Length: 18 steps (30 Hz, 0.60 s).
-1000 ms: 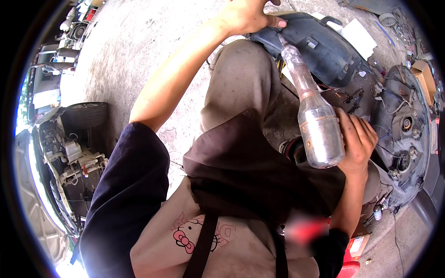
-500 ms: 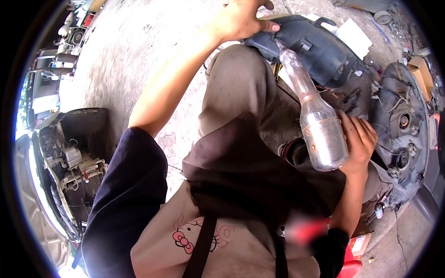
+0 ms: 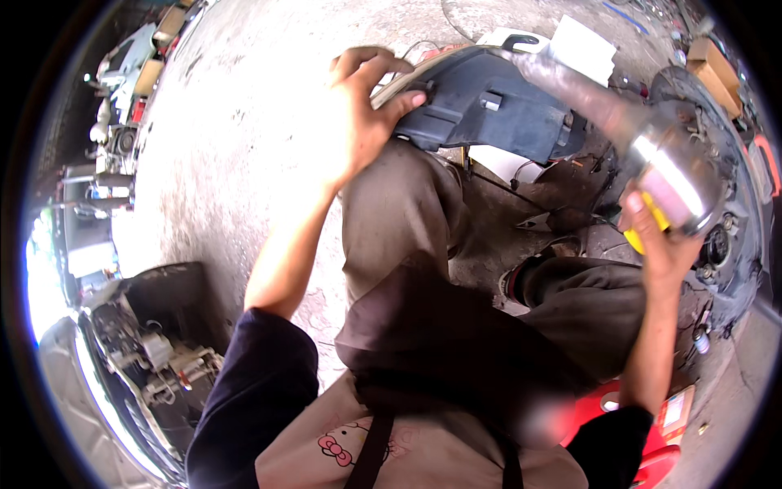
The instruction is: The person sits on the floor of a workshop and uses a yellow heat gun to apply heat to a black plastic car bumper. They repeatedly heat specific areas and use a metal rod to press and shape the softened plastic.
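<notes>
A black moulded plastic housing (image 3: 509,110), like the back of a car headlight, lies tilted by my raised knee. My left hand (image 3: 362,114) grips its left end, thumb on the black back and fingers curled over the far edge. Off to the right, my right hand (image 3: 664,244) is closed around a shiny bottle-shaped tool (image 3: 676,167) with a long, tapering neck. A yellow part shows at the fingers. The neck points up and left over the housing's far right end; motion blurs it, so I cannot tell whether the tip touches.
A large dark car-light assembly (image 3: 741,175) stands at the right, beside a cardboard box (image 3: 714,73). White sheets (image 3: 582,49) lie behind the housing. An open engine bay (image 3: 155,359) is at lower left. Beside my right arm are a red stool (image 3: 590,411) and a small can (image 3: 700,338).
My right hand has carried the bottle-shaped tool right and slightly up, its neck swinging more sideways. The whole view has shifted. My left hand still grips the housing, with more of its fingers showing.
</notes>
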Motion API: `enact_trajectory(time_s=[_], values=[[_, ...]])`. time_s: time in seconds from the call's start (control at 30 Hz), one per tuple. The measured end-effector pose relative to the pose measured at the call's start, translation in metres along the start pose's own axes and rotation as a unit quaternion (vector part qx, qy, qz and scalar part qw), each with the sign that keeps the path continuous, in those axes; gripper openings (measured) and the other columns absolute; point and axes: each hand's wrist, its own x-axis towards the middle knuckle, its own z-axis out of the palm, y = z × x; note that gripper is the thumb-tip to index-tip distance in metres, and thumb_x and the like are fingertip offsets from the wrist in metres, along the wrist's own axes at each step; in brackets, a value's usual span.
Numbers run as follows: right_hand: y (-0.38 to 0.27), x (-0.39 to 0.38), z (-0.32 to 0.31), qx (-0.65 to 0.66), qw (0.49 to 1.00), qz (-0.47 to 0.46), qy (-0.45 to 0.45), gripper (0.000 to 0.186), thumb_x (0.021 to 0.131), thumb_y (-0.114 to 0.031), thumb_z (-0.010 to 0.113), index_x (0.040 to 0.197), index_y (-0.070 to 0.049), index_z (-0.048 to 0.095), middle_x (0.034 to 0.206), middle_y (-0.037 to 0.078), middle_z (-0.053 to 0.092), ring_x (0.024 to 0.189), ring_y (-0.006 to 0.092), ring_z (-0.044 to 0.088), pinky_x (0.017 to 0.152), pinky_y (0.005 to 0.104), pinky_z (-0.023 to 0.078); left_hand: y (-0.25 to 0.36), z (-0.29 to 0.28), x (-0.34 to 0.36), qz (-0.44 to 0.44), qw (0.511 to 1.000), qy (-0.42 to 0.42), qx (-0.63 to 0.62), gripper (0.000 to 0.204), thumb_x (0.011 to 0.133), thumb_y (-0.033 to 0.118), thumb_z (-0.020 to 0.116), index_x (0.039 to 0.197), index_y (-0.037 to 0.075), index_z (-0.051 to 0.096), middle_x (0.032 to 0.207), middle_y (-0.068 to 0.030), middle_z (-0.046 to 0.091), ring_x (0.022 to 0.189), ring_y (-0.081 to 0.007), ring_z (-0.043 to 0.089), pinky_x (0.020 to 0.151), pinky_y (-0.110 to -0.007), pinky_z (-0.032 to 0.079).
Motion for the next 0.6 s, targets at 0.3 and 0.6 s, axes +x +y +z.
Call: enact_trajectory(time_s=[0.3,0.6], values=[[0.010,0.056,0.000,0.220,0.948,0.187,-0.137,0.041,0.102,-0.031,0.056,0.118,0.008,0.058,0.071,0.006,0.056,0.044,0.0110,0.051,0.042,0.0209,0.041,0.018,0.000,-0.016,-0.073,0.997,-0.005,-0.016,0.021,0.079,0.016,0.085,0.095,0.007,0.076,0.091,-0.0075,0.070,0.088,-0.0263,0.064,0.083,-0.037,0.050],[0.054,0.064,-0.010,0.329,0.882,0.292,-0.166,0.040,0.105,-0.033,0.050,0.122,0.004,0.049,0.070,0.008,0.050,0.041,0.0142,0.046,0.038,0.0218,0.040,0.033,0.013,-0.013,-0.180,0.983,-0.023,-0.008,0.021,0.080,0.016,0.085,0.096,0.007,0.074,0.093,-0.0062,0.074,0.079,-0.0228,0.067,0.078,-0.032,0.047]])
